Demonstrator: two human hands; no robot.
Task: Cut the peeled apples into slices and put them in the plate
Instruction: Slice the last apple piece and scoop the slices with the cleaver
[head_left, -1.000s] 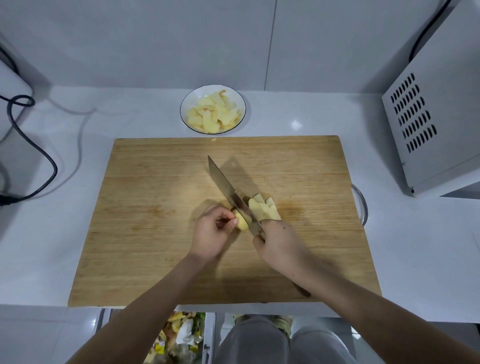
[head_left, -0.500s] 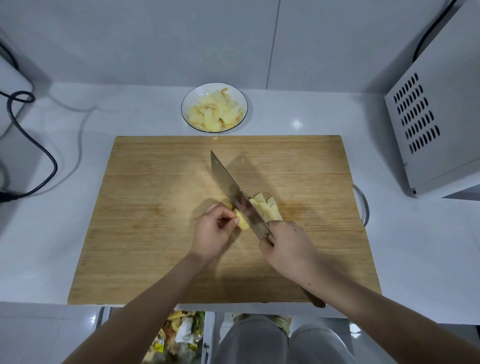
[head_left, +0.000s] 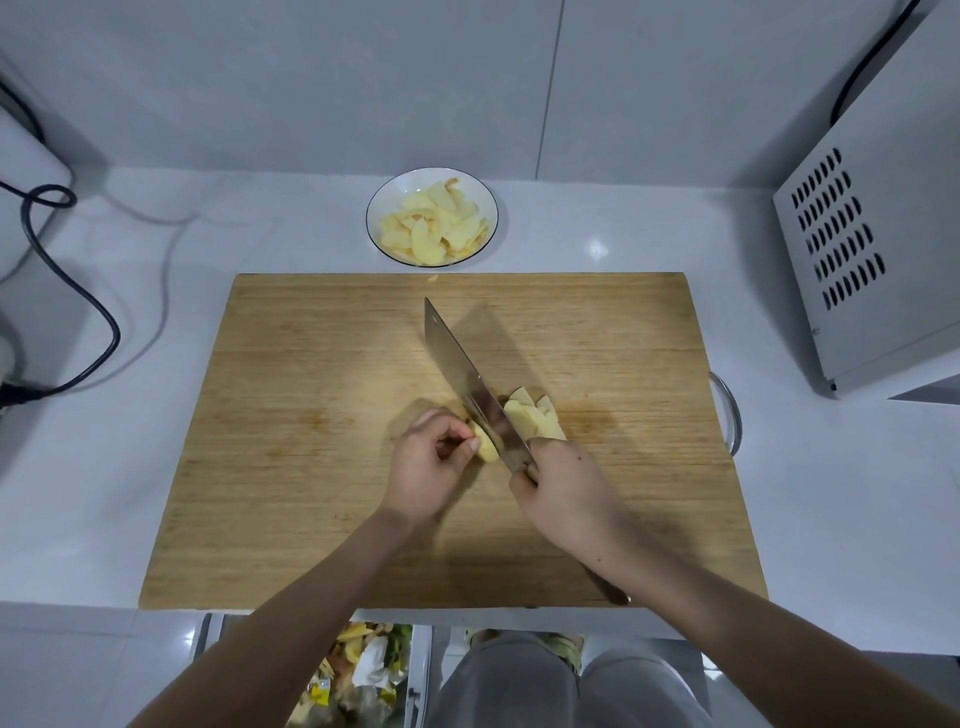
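A wooden cutting board is laid on the white counter at frame centre. A small peeled apple piece is pinched on the board by the curled fingers of the left hand, just left of centre. A cleaver is gripped at the handle by the right hand, with the fingers wrapped round it. The blade is angled toward the upper left and set against the right side of the held piece. Cut slices are piled on the board just right of the blade, close against it. A white plate filled with plated slices is seen on the counter just beyond the board's top edge. A grey vented appliance is placed at the right edge and a black cable at the left. A bin of peelings is seen at bottom centre, below the counter edge.
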